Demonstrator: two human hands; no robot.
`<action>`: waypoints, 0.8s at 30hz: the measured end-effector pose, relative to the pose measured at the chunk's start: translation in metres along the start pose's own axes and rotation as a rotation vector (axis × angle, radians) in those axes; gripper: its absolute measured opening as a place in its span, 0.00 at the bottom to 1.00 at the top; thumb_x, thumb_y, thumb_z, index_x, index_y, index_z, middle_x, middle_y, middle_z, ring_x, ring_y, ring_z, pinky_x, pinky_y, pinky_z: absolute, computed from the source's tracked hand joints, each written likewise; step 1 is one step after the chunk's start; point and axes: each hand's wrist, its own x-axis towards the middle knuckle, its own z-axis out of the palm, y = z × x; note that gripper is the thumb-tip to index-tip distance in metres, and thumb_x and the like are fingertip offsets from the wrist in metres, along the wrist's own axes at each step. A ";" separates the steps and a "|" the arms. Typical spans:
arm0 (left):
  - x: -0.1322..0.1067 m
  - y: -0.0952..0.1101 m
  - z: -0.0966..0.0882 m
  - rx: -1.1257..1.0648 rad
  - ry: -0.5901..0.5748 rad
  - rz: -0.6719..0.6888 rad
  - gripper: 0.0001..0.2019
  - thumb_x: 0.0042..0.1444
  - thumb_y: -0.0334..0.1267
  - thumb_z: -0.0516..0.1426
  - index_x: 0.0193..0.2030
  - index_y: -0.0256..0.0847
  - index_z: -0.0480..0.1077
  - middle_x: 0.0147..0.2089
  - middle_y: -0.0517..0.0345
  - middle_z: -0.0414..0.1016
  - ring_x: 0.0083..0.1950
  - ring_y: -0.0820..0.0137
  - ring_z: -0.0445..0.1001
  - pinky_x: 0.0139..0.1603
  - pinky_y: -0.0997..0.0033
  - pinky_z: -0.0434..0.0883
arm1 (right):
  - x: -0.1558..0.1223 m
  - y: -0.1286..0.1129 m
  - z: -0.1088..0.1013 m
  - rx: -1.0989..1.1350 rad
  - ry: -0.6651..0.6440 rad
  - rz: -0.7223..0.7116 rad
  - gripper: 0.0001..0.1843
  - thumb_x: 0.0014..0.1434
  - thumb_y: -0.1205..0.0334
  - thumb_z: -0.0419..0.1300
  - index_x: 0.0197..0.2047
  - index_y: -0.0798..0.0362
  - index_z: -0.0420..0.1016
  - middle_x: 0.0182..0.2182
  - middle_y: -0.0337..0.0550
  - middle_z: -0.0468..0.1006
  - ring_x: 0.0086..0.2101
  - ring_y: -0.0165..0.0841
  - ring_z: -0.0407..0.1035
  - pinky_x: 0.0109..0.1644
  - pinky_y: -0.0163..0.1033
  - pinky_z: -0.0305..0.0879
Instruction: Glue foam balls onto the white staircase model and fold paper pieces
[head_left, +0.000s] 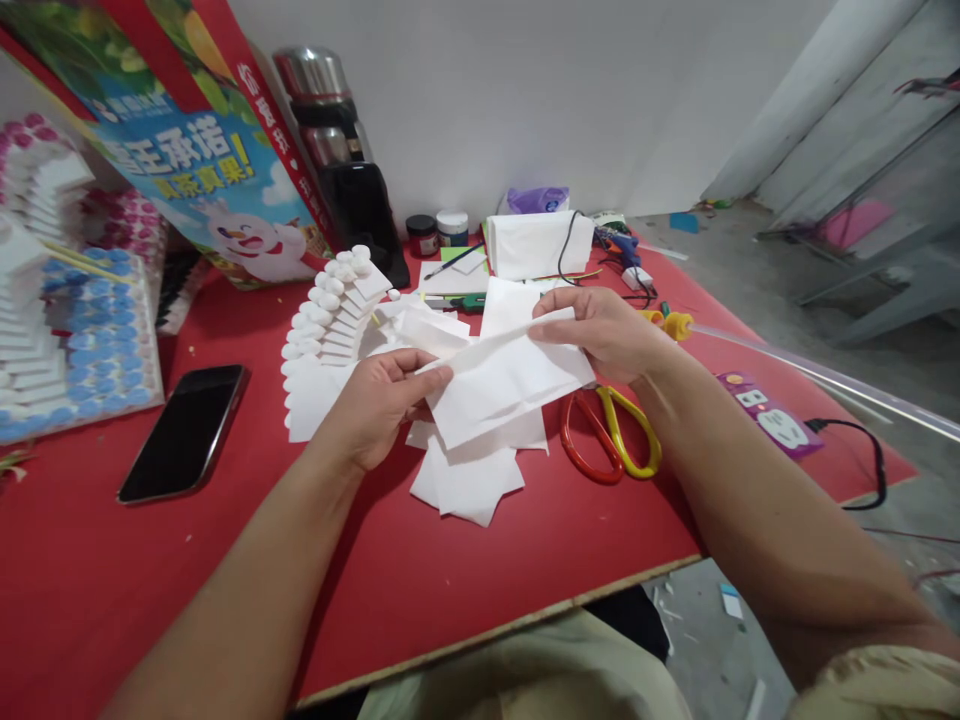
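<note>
Sheet (510, 385) is spanning the two hands over the middle of the red worktop (465, 590), showing creases and perhaps a doubled layer. The left hand (379, 400) is pinching its left end between thumb and fingers; the right hand (600, 325) is pinching the far edge near the right corner. And the progress? Loose pieces (465, 485) are lying in an overlapping heap beneath, seemingly already separated. Scissors (616, 460) are resting just beside them on the right, with neither hand gripping them. Towards the wall (600, 100), a white stack (536, 250) is sitting, so there seems to be more to use. On the left, a white-capped fan (330, 330) is curving round, looking well built up, while blue-capped pieces (109, 345) are crowding beyond the phone (184, 430). The held sheet is looking unfinished; how many are remaining, the view isn't telling.
</note>
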 end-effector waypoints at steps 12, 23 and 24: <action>0.002 -0.008 0.012 -0.045 0.145 0.225 0.19 0.51 0.43 0.72 0.44 0.42 0.71 0.35 0.60 0.82 0.32 0.68 0.80 0.35 0.70 0.78 | -0.002 -0.009 0.019 -0.032 -0.073 -0.072 0.27 0.45 0.48 0.78 0.44 0.53 0.79 0.26 0.40 0.82 0.26 0.35 0.77 0.25 0.35 0.68; 0.001 -0.007 0.010 -0.064 0.088 0.237 0.15 0.54 0.42 0.70 0.43 0.42 0.72 0.35 0.60 0.80 0.31 0.72 0.77 0.32 0.75 0.74 | -0.003 -0.002 0.017 0.059 -0.089 0.002 0.22 0.45 0.54 0.79 0.38 0.54 0.79 0.29 0.41 0.83 0.27 0.34 0.77 0.26 0.35 0.72; 0.001 -0.008 0.012 -0.059 0.099 0.255 0.14 0.56 0.43 0.68 0.45 0.42 0.72 0.37 0.59 0.80 0.32 0.71 0.77 0.32 0.74 0.75 | -0.003 0.000 0.016 0.081 -0.097 0.015 0.21 0.44 0.57 0.80 0.38 0.54 0.78 0.29 0.41 0.83 0.26 0.33 0.77 0.26 0.35 0.72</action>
